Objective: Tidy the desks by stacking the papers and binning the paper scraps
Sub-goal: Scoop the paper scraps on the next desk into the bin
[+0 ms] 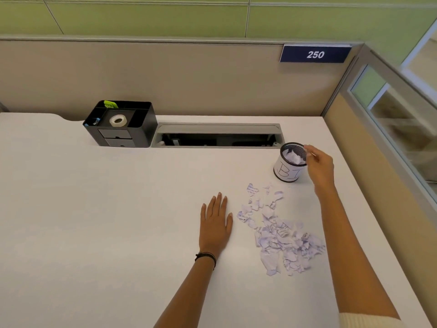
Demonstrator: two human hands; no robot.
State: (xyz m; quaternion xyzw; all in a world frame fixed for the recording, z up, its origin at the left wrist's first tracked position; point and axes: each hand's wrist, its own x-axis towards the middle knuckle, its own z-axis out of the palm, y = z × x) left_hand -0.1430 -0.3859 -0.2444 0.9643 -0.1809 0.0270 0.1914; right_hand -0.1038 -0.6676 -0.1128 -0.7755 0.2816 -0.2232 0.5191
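Observation:
A heap of torn white paper scraps (pixel 281 235) with printed text lies on the white desk (pixel 118 221), right of centre. A small black mesh bin (pixel 287 171) wrapped in a white label stands beyond the heap, with crumpled scraps inside. My right hand (pixel 319 166) hovers at the bin's right rim, fingers loosely bent over the opening; I cannot tell whether anything is between the fingertips. My left hand (pixel 216 221) lies flat on the desk, fingers straight, just left of the heap.
A black desk organiser (pixel 120 125) with a tape roll and green sticky notes stands at the back. A grey cable tray opening (pixel 217 136) runs beside it. Beige partition walls close off the back and right; a blue sign reads 250 (pixel 315 54).

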